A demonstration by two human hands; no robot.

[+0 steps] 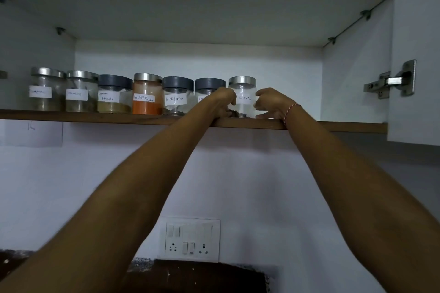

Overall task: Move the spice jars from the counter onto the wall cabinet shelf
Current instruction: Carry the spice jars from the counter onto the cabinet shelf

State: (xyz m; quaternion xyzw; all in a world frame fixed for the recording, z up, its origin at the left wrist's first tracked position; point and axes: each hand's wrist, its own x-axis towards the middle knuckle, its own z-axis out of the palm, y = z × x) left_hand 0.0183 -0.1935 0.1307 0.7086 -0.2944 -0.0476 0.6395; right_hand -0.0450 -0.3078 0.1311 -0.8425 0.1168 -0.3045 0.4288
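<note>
Best to seat the cloves jar (242, 97) flat on the shelf (95, 118) at frame centre-right, snug beside the grey-lidded jar (209, 89) that ends the row, then ease off one side at a time to avoid a knock. Left hand (223, 102) curled against the jar's left side, right hand (271, 104) curled at its right, pinching it between them, though actual contact on the right cannot be told. Upright, long axis vertical, steel lid up, label facing outward.
</note>
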